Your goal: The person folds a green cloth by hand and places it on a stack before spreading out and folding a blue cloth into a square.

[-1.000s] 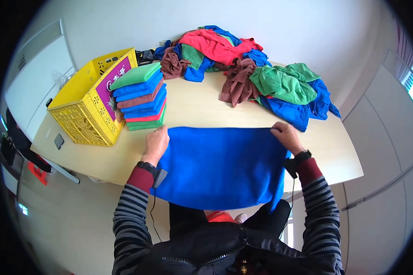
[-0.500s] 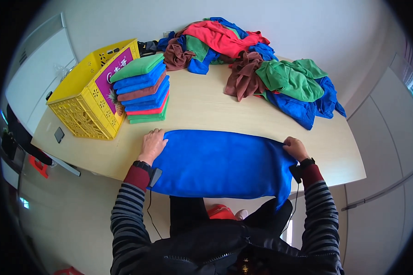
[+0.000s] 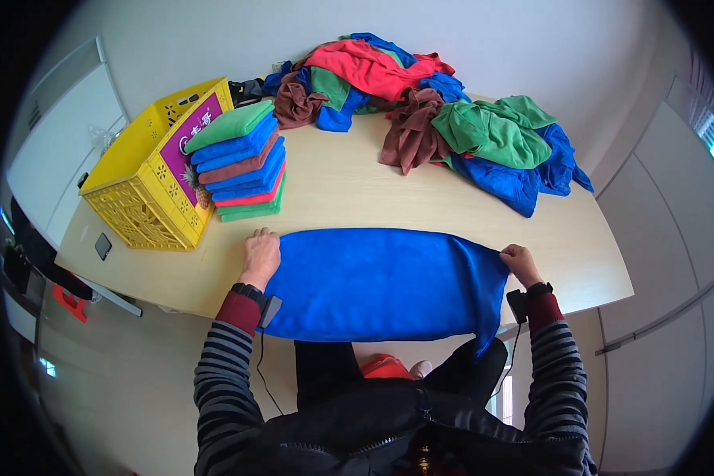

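Note:
A blue towel lies folded into a long band across the near edge of the wooden table. My left hand rests flat on its left end. At the right end my right hand pinches the towel's corner. The towel's lower right corner hangs a little over the table edge. Both my arms wear striped sleeves with dark wrist straps.
A neat stack of folded towels in green, blue, brown and red stands beside a yellow plastic crate at the left. A heap of loose red, green, blue and brown towels covers the far right of the table.
The towel has been folded from a wide sheet into a narrower band. Both hands moved outward and nearer to me along its ends.

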Action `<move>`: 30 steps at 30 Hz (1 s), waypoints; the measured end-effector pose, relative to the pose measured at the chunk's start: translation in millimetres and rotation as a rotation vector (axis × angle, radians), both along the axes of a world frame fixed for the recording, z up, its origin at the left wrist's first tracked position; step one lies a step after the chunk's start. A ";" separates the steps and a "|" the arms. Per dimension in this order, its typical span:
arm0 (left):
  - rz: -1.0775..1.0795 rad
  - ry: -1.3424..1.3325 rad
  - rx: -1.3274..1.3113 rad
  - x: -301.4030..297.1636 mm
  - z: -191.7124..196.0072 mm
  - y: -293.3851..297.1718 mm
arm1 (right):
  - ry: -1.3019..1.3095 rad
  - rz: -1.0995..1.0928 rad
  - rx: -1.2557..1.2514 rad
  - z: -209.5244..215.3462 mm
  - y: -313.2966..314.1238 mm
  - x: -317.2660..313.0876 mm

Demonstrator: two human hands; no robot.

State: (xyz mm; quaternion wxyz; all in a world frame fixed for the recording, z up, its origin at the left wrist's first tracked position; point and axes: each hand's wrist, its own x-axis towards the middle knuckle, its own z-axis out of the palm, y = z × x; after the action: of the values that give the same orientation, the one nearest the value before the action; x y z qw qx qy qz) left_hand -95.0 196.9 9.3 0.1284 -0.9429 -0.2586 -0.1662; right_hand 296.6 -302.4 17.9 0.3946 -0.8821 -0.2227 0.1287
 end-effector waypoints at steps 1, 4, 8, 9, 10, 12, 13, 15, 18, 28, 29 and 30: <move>0.012 -0.032 -0.021 -0.7 -0.6 1.7 | -0.002 -0.003 0.003 -1.2 -1.4 -0.4; 0.036 -0.091 -0.065 -5.1 1.9 5.6 | -0.231 0.032 0.028 -5.4 0.2 -4.5; 0.146 -0.299 -0.500 -11.9 3.6 19.8 | -0.187 -0.001 0.070 1.1 0.2 -3.3; 0.123 -0.329 -0.614 -15.7 2.3 27.5 | -0.179 0.014 0.067 2.9 3.7 -5.9; 0.104 -0.360 -0.728 -20.3 -0.1 36.3 | -0.159 0.009 0.097 5.0 5.8 -6.5; 0.111 -0.391 -0.855 -28.3 -2.2 46.6 | -0.111 0.002 0.145 7.3 5.4 -7.2; 0.008 -0.407 -0.926 -28.8 -3.1 48.2 | -0.098 0.024 0.128 9.4 5.1 -9.8; -0.062 -0.431 -1.006 -34.6 -3.9 48.6 | 0.017 -0.015 0.167 15.8 4.0 -14.2; -0.197 -0.357 -0.977 -40.7 -2.3 49.3 | 0.070 -0.010 0.181 20.3 2.7 -15.6; -0.196 -0.243 -0.844 -55.9 4.7 41.9 | 0.150 0.066 0.312 43.2 17.6 -42.1; -0.199 -0.239 -0.803 -56.5 4.1 42.7 | 0.151 0.067 0.311 44.0 17.4 -42.9; -0.197 -0.240 -0.804 -56.1 3.3 43.0 | 0.174 0.072 0.320 44.7 17.2 -43.6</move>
State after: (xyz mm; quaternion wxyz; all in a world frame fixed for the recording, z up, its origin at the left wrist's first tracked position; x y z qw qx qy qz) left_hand -151.0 239.9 12.6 -0.2966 -0.9122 -0.2245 -0.1721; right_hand 253.0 -285.3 62.6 0.5428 -0.7850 -0.2371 0.1814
